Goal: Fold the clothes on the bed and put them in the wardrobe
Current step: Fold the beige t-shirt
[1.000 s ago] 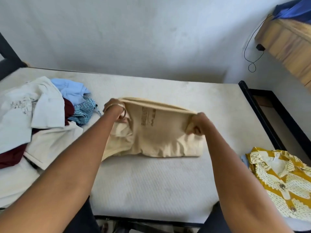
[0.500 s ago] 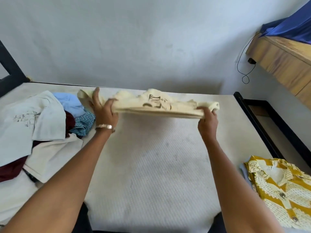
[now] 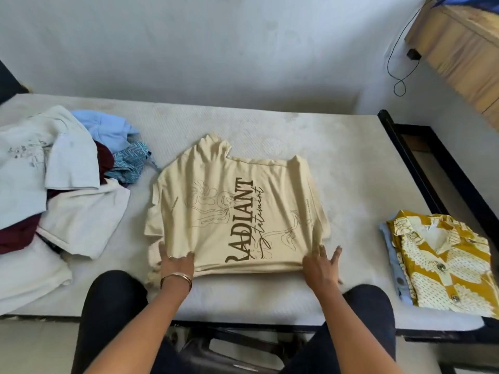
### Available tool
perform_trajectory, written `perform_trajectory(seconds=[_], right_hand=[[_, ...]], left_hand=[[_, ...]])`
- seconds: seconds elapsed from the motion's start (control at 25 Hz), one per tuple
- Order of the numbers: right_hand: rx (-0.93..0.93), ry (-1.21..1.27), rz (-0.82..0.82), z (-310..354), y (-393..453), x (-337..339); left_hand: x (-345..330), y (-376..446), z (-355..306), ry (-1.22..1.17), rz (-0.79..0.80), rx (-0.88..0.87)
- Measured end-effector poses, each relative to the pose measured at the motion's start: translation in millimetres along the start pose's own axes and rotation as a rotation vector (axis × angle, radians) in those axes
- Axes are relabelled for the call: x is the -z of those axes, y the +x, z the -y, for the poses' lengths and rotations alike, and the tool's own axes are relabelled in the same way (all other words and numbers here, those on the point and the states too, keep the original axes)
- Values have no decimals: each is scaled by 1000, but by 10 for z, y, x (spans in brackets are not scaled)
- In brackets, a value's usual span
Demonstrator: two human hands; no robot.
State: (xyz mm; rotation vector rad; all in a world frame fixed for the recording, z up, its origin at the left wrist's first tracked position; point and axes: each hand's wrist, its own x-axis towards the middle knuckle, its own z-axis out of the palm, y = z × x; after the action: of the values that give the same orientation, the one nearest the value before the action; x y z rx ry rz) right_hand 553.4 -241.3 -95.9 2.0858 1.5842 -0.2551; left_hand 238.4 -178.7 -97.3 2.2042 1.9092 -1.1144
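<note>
- Cream T-shirt (image 3: 232, 211) printed "RADIANT" lies folded mid-mattress (image 3: 337, 163).
- Left hand (image 3: 176, 261) and right hand (image 3: 321, 265) press its near edge, fingers flat, gripping nothing.
- Unfolded clothes pile (image 3: 62, 184) lies left; folded yellow patterned shirt (image 3: 442, 263) right.

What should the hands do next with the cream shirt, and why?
Probably fold the cream T-shirt once more, near edge to far: it lies flat but wide, both the left hand and the right hand rest at its near edge, and the folded yellow shirt is smaller.
</note>
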Motion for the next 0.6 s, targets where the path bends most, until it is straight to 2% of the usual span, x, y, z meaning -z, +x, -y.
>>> perform_trajectory(seconds=[0.12,0.24,0.32,0.36,0.4,0.48,0.56,0.6], right_hand=[[-44,-117,70,4,-24,152],[-25,-213,301,-94,-74,193],[-53,16,351,-251,-22,101],[-107,209,300,-332,28,65],[-193,413,208,-408,99,36],[-336,729,35,-476,223,-44],[-436,880,84,-414,291,-84],[-477,887,149,-371,295,-132]], left_hand=[[69,-28,-13,-32,214,-17],[198,-10,-23,116,424,62],[243,-5,-97,374,587,77],[267,14,-169,431,589,56],[277,31,-255,393,520,11],[252,72,-443,185,219,-96],[198,57,-612,-4,-51,-201],[137,41,-687,-39,-105,-243]])
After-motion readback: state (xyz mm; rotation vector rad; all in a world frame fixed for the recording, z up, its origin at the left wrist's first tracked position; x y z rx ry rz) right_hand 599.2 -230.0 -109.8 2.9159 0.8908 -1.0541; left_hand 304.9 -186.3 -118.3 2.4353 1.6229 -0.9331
